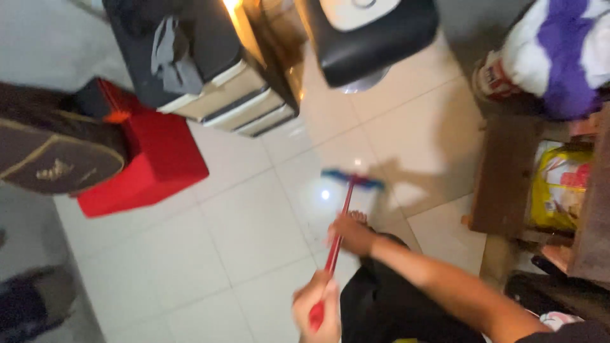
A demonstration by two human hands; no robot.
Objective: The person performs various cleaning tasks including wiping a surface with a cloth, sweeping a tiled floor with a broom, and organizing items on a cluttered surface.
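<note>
Both-handed, left hand and right hand fingers clamp the red mop handle.

Long thin plastic mop handle is bright red, and the flat mop head at the end is blue. Glossy square floor tiles are off-white with thin grey grout lines. Boxy fabric cushion on the left is solid red, next to a dark brown bag with gold trim. The padded chair seat up top is black, and the plastic sack on the right is yellow with red patches.
</note>
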